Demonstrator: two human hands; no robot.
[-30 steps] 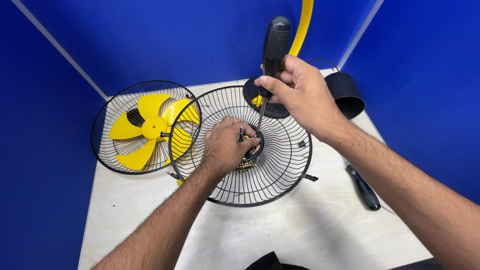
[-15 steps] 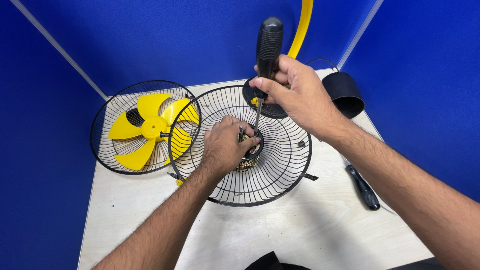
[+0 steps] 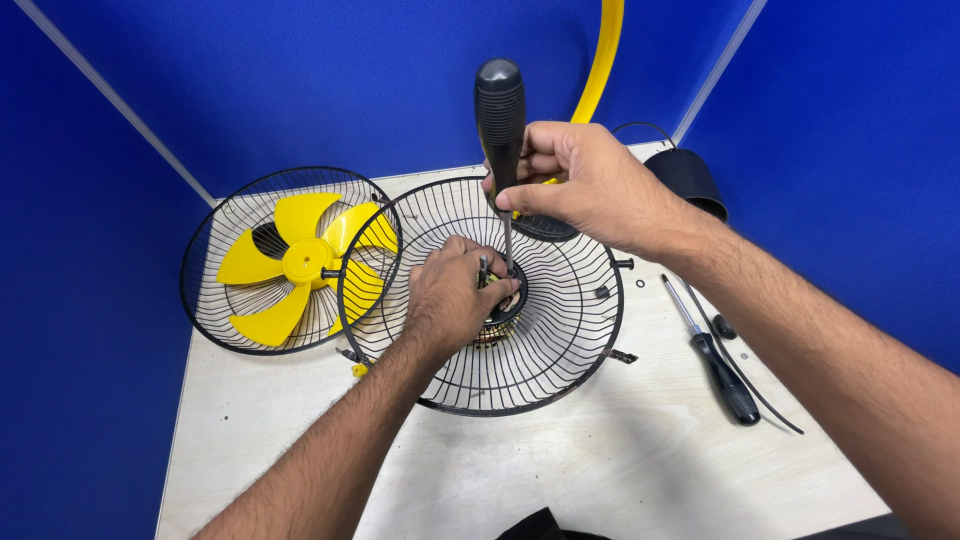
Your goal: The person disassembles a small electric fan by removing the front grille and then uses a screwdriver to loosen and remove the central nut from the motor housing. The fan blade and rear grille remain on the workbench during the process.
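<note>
The right hand (image 3: 590, 185) is gripping the black handle of a screwdriver (image 3: 500, 120), fingers wrapped closed around it, and is holding it upright with its tip down at the hub of the black wire fan guard (image 3: 560, 330). The left hand (image 3: 455, 295) is resting curled on that hub, fingertips pinching at the centre just beside the tip. The guard is lying near the middle of the surface (image 3: 560, 460). Another guard with a yellow fan blade (image 3: 295, 262) is sitting toward the far left corner, overlapping the first. A second screwdriver (image 3: 720, 360) is lying by the right edge. The near part is showing bare wood.
</note>
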